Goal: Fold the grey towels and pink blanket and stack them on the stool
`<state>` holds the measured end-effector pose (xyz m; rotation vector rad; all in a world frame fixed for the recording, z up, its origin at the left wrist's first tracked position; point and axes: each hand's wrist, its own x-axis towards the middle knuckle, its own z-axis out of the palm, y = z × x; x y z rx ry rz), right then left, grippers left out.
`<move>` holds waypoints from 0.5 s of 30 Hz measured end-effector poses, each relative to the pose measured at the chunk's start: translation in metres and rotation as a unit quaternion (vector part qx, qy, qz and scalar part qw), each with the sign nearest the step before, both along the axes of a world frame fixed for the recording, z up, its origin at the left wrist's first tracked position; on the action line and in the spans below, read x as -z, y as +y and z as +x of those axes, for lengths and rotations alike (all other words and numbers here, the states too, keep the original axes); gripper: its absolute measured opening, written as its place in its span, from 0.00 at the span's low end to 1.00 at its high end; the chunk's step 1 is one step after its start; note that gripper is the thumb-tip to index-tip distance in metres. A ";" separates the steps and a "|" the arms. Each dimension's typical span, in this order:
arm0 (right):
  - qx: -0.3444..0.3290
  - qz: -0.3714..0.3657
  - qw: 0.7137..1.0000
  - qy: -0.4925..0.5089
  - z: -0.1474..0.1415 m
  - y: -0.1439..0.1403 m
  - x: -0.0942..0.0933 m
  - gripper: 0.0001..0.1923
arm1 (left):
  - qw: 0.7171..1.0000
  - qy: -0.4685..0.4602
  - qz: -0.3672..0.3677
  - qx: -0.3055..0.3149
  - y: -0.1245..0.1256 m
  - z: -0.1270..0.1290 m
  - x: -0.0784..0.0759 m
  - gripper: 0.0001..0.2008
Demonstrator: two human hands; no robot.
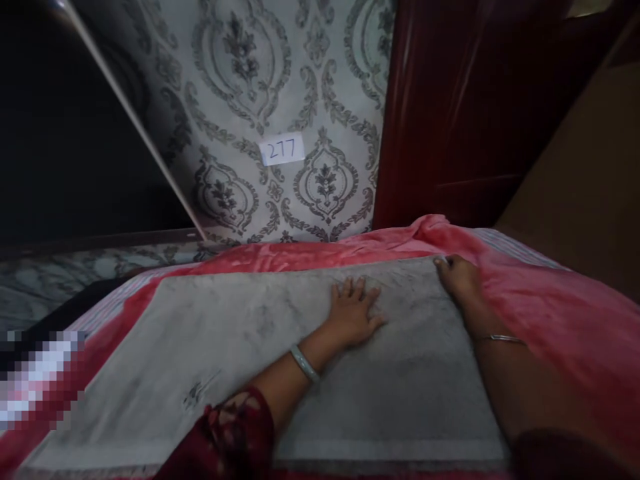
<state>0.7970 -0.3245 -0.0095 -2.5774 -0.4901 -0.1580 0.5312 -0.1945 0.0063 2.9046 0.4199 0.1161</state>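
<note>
A grey towel (400, 393) lies spread out over a pink-red blanket (560, 320), with a small dark mark near its left part. My left hand (354, 315) rests flat on the towel, fingers spread, right of its middle. At the towel's far right corner, my right hand (459, 279) has its thumb and fingers closed on the edge. The fingertips under that corner are partly hidden.
Patterned wallpaper (225, 120) with a paper label (283, 148) reading 277 stands behind the blanket. A dark screen-like panel (75, 133) is at the left, and a dark red glossy door or cabinet (450, 113) at the right. Striped cloth (520, 247) shows under the blanket.
</note>
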 end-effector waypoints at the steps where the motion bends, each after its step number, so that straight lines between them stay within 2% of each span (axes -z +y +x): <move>1: -0.002 -0.004 1.000 0.002 0.000 -0.001 0.000 0.22 | 1.000 0.015 0.003 -0.003 0.012 -0.009 -0.002 0.37; 3: -0.003 -0.014 1.000 0.007 0.001 -0.003 0.000 0.23 | 0.999 0.038 0.016 -0.019 0.041 -0.036 -0.006 0.36; 5: 0.001 -0.021 1.000 0.013 0.003 -0.004 0.001 0.24 | 0.996 0.058 0.037 -0.062 0.077 -0.073 -0.009 0.34; 7: 0.000 -0.021 1.000 0.014 0.005 -0.003 0.003 0.24 | 0.986 0.069 0.070 -0.133 0.117 -0.120 -0.014 0.32; 10: 0.001 -0.016 1.000 0.013 0.009 0.001 0.008 0.25 | 0.955 0.093 0.119 -0.256 0.175 -0.194 -0.022 0.30; 13: 0.014 -0.024 1.000 0.014 0.025 0.000 0.024 0.27 | 0.919 0.091 0.151 -0.354 0.217 -0.254 -0.027 0.31; 15: 0.009 -0.029 0.999 -0.017 0.047 -0.005 0.047 0.31 | 0.898 0.088 0.149 -0.406 0.231 -0.280 -0.027 0.31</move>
